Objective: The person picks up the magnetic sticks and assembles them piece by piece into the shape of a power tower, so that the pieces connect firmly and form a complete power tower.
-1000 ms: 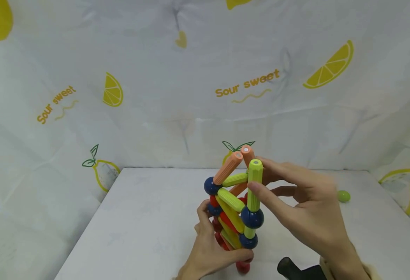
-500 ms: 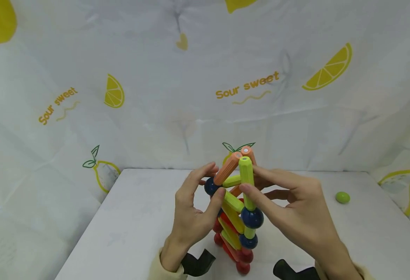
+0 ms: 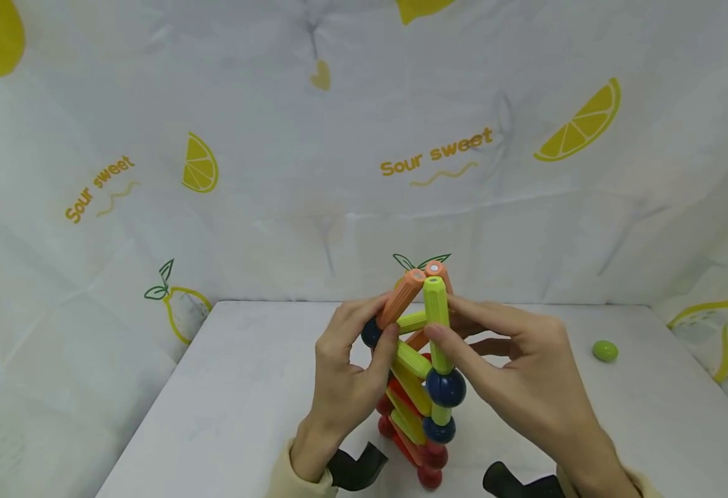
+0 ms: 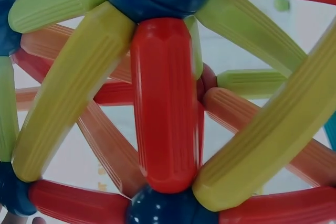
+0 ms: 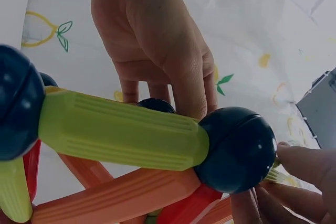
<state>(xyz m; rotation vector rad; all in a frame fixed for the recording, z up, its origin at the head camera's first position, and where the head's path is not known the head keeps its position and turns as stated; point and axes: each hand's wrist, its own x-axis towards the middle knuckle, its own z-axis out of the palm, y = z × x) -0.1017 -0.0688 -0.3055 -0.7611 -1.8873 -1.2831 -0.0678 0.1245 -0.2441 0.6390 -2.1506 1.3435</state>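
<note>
A tower of magnetic building sticks and balls [image 3: 410,387] stands on the table, red balls at its foot and dark blue balls above. My right hand [image 3: 525,360] pinches a light green magnetic stick [image 3: 435,304], which rises from a blue ball [image 3: 446,387]. The tips of its fingers are hidden behind the tower. At the tower's upper left, my left hand [image 3: 345,370] pinches an orange magnetic stick [image 3: 401,301] near a blue ball [image 3: 371,333]. Another orange stick [image 3: 436,268] stands behind; the three tops lean close together. In the left wrist view, a red stick [image 4: 164,103] joins two blue balls.
A loose green ball [image 3: 605,351] lies on the white table [image 3: 258,387] to the right. Behind the table hangs a white cloth [image 3: 264,228] with lemon prints. Black bent pieces [image 3: 359,469] show at both wrists.
My left hand has risen from the tower's lower part to the orange stick and taken hold of it. In my right hand, the green stick's top has swung left toward the orange tops.
</note>
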